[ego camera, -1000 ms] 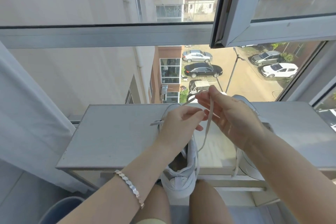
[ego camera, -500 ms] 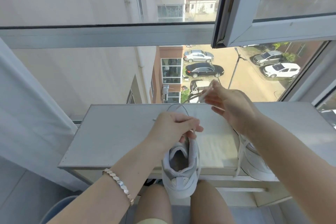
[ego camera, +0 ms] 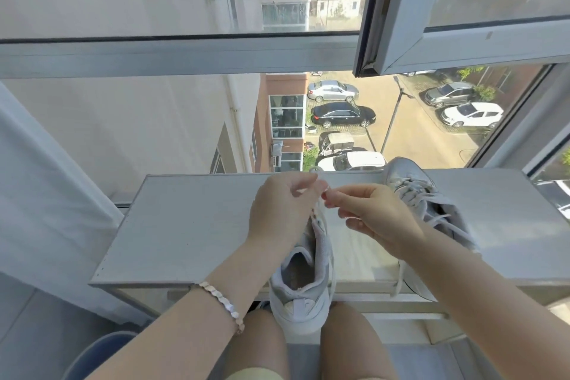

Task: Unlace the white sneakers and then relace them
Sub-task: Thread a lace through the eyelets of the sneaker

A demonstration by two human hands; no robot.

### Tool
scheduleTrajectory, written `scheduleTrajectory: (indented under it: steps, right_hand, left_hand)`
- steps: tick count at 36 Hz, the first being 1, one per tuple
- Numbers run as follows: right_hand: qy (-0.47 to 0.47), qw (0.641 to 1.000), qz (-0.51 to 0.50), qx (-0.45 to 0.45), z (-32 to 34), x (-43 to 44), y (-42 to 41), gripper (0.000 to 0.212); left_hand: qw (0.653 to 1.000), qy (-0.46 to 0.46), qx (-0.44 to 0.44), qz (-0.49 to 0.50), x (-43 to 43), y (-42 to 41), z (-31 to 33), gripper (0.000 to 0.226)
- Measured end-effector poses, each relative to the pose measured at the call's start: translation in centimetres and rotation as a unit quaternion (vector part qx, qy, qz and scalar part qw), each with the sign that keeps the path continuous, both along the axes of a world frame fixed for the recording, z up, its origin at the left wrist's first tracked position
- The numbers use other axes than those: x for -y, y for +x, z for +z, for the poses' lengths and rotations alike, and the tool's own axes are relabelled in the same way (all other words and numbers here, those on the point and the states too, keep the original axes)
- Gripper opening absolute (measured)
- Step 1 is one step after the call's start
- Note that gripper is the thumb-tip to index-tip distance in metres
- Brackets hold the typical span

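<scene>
Open run across left half of grey ledge, bounded left by curtain and behind by window glass. Blocked at centre by left hand and right hand pinching a lace over near sneaker. Blocked on the right by second sneaker partly under right forearm, capped upper right by open sash.

Window: wide glass w/ grey frame bar across the far side; sash swung open, upper right.
Surface: flat grey top right under the window.
Curtain: white, hangs at left.
Floor: pale grey, near left; blue bin rim beside it.
Outside: pale bldg wall left; parking lot right w/ black car, white car, lamp post.
Light: bright daylight, sun on the lot.
</scene>
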State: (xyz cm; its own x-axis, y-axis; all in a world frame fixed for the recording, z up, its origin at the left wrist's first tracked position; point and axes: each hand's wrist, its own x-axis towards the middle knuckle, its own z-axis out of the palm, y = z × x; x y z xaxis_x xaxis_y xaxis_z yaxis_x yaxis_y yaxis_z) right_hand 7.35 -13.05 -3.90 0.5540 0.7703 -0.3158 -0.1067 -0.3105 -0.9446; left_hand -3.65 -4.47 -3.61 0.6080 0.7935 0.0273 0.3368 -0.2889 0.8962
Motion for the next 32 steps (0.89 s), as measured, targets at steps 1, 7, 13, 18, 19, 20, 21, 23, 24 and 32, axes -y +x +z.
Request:
scheduleTrajectory:
  steps: [1,7,13,18,19,20,21,23,24,32]
  right_hand:
    - [0.015,0.999,-0.025,-0.021,-0.1,-0.1,0.1,0.010]
    - [0.068,0.990,-0.095,-0.077,-0.9,-0.5,0.1,0.005]
    - [0.109,0.981,-0.102,-0.121,-1.7,-0.3,-1.0,0.006]
    - [0.145,0.981,-0.072,-0.110,-2.0,0.1,-1.6,0.006]
    - [0.150,0.982,-0.061,-0.099,-2.0,0.2,-1.7,0.004]
    - [0.154,0.983,-0.050,-0.086,-2.0,0.4,-1.9,0.003]
    - [0.156,0.984,-0.042,-0.067,-2.0,0.5,-2.0,0.004]
    - [0.156,0.987,-0.039,-0.014,-2.0,0.7,-2.3,0.006]
    - [0.157,0.987,-0.046,0.009,-2.0,0.7,-2.4,0.007]
    - [0.142,0.980,-0.092,0.105,-2.7,1.0,-2.3,0.017]
  left_hand:
    - [0.996,0.059,-0.069,0.004,0.0,-0.3,-0.2,0.037]
    - [0.926,0.190,-0.318,-0.072,1.6,-1.2,-2.2,0.065]
    - [0.960,0.223,-0.166,-0.038,2.8,-2.2,-4.6,0.053]
    - [0.951,0.297,-0.089,-0.021,3.5,-3.0,-6.1,0.057]
    - [0.950,0.299,-0.085,-0.023,3.5,-3.1,-6.2,0.058]
    - [0.951,0.297,-0.083,-0.024,3.5,-3.2,-6.2,0.059]
    - [0.952,0.294,-0.083,-0.026,3.5,-3.2,-6.3,0.060]
    - [0.954,0.288,-0.082,-0.029,3.5,-3.2,-6.4,0.061]
    - [0.954,0.287,-0.079,-0.028,3.5,-3.2,-6.4,0.060]
    - [0.959,0.278,-0.039,-0.027,3.7,-3.4,-6.9,0.060]
